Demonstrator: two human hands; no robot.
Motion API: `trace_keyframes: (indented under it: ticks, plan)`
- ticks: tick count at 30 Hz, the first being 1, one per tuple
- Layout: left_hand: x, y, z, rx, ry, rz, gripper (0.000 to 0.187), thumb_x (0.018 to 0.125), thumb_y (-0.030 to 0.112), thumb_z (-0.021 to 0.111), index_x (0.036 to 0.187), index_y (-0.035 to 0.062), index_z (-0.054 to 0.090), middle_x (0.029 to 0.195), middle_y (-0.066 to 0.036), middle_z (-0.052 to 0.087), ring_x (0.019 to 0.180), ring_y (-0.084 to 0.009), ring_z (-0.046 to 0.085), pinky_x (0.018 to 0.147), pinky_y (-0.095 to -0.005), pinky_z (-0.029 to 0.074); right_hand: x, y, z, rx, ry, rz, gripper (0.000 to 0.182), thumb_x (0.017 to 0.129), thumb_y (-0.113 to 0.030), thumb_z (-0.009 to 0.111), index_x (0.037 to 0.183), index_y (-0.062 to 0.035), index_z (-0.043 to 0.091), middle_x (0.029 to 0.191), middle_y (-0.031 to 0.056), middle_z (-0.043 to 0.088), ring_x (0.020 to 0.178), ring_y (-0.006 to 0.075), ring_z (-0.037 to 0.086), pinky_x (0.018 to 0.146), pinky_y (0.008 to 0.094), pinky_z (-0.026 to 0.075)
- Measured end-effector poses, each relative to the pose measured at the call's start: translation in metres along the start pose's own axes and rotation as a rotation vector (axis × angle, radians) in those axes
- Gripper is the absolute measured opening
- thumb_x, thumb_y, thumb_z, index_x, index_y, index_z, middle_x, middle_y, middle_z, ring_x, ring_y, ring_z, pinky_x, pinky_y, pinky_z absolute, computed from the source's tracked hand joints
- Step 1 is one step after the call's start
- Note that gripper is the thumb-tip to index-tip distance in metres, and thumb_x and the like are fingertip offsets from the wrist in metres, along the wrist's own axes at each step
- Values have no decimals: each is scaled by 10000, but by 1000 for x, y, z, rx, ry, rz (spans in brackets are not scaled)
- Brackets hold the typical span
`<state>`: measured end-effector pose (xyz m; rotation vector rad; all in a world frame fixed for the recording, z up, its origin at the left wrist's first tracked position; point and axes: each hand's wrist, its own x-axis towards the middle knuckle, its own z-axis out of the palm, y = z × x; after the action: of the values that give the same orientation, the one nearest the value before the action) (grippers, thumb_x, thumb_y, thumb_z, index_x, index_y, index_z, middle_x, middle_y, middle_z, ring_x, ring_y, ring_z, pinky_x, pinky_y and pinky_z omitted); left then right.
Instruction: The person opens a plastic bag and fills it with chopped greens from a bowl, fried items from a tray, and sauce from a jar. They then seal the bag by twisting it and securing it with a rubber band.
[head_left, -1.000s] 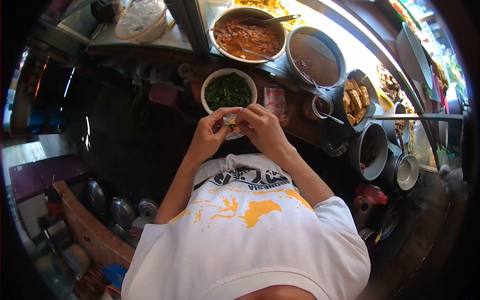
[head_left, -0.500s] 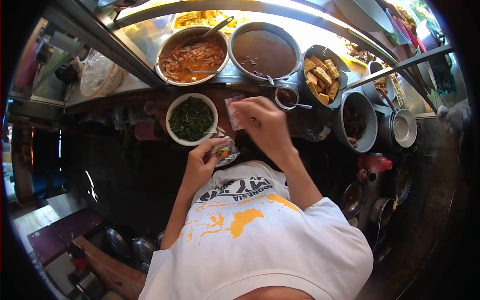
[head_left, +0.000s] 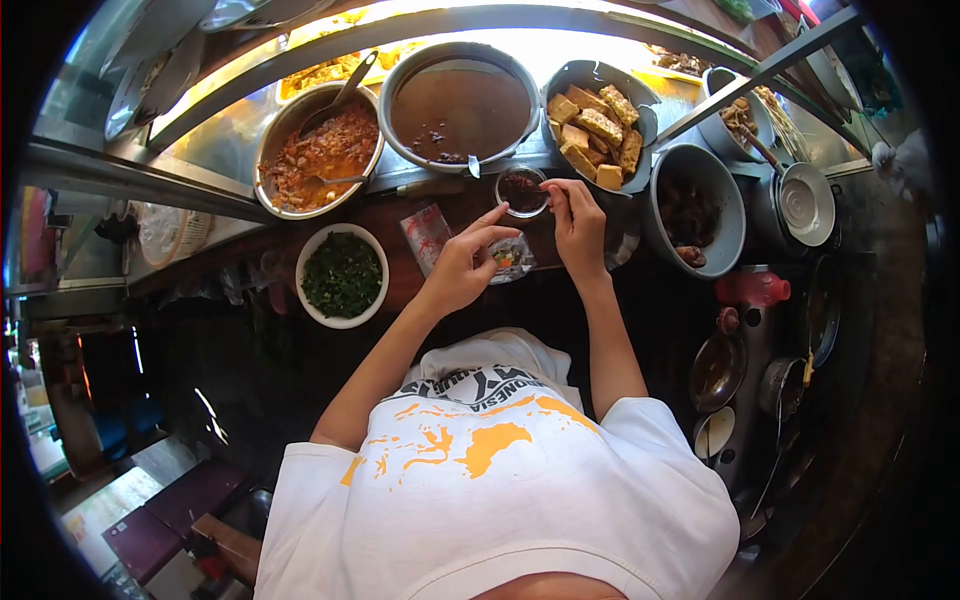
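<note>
My left hand (head_left: 462, 265) holds a small clear plastic bag (head_left: 514, 257) with bits of green and orange food inside, by its thumb and lower fingers. Its index finger stretches out to the near rim of a small jar (head_left: 522, 192) of dark red paste. On the jar's right side my right hand (head_left: 580, 228) has thumb and fingertips pinched together at the rim, on the handle of a small spoon mostly hidden by the fingers. A red-printed plastic packet (head_left: 427, 238) lies left of my left hand. Further left stands a white bowl (head_left: 303, 312) of chopped greens.
Behind the jar are a pot (head_left: 262, 178) of red stew with ladles, a large pot (head_left: 387, 128) of brown broth and a basin (head_left: 645, 122) of fried tofu and tempeh. A grey bowl (head_left: 735, 225) of dark food stands right. A metal frame bar (head_left: 760, 78) crosses above.
Both hands have moved to the jar, the left bringing the plastic bag rightward and forward. My right hand has left the printed packet and closed on the spoon. The camera view has shifted.
</note>
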<state>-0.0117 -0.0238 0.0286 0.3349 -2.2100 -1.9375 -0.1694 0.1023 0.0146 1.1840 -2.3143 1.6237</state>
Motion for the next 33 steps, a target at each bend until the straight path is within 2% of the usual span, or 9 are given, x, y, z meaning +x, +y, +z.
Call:
trace_keyframes:
  ticks: [3,7,8,12,17,20,27,31,33]
  plan:
    - [12,-12,4,48,-27,-62,473,717,-114,504,1150,18,643,1494,-126,406,658,-39,507,598,-215,421,-1,4,5,70,-66,63,114,957,-65,541,934,20,613,853,124,630,694,216,633,621,305,491]
    - [11,-15,5,27,-22,-103,501,714,-125,485,1163,33,644,1497,-110,407,654,-18,458,595,-195,389,-8,7,6,165,20,185,139,972,-92,534,952,22,611,819,95,628,662,153,628,590,267,488]
    - [10,-15,6,15,-18,-105,516,714,-132,476,1171,40,643,1498,-104,408,657,-6,434,596,-184,374,-7,6,1,204,63,238,183,992,-128,517,956,22,615,817,69,639,666,103,611,601,241,489]
    - [6,-15,5,27,16,-63,519,707,-119,482,1176,36,641,1485,-99,425,642,-9,419,605,-177,376,-3,5,-17,301,176,338,251,1016,-177,483,944,17,625,843,45,657,680,70,590,626,215,489]
    - [-1,-17,1,14,81,-85,518,709,-109,482,1189,15,632,1439,-98,476,652,-20,418,650,-169,385,-5,7,-26,328,224,373,239,1015,-190,489,954,2,618,861,38,652,689,67,574,652,210,483]
    - [-1,-25,-1,21,144,-46,508,723,-131,482,1190,9,623,1365,-87,548,605,-23,420,601,-187,400,-7,10,-27,366,262,381,231,1013,-185,492,964,5,612,863,42,653,686,67,571,649,210,485]
    - [5,-34,-3,-94,197,-54,529,754,-140,460,1252,-4,575,1158,-36,616,711,-27,479,658,-168,416,-5,-1,-40,472,331,423,237,1016,-200,489,973,4,602,875,52,652,694,65,560,670,210,478]
    - [5,-21,-5,-114,189,-129,513,801,-124,441,1284,8,555,1044,-28,611,758,-23,512,695,-173,438,-5,-39,-50,418,278,346,210,1008,-173,503,970,3,611,876,49,653,703,73,575,665,214,483]
    - [5,-24,-5,-128,189,-122,509,824,-115,433,1303,17,543,1006,-29,606,766,-20,522,708,-173,446,-13,-50,-47,361,76,243,169,994,-128,521,955,4,619,878,53,652,709,79,589,652,213,487]
